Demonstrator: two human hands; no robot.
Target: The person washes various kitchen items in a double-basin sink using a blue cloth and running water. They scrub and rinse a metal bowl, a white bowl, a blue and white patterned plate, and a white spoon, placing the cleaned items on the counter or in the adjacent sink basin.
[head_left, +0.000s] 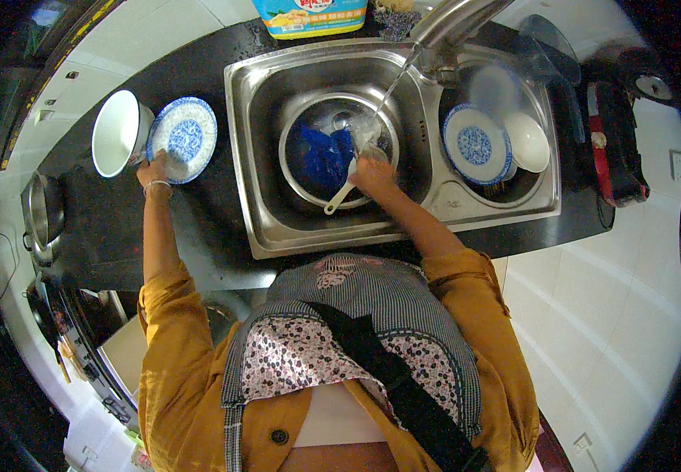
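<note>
My left hand grips the near edge of a blue-and-white patterned plate over the dark counter, thumb on top of the rim. The plate is beside a white bowl. In the left sink basin, my right hand is closed around a utensil with a white handle; its head is hard to make out. That hand is over a round metal basin with water and blue cloth-like material inside. Water from the tap runs down close to the right hand.
The right sink bowl holds another blue-patterned plate and a white bowl. A blue and yellow package stands behind the sink. Metal pots are at the far left, and a black and red object is at the right.
</note>
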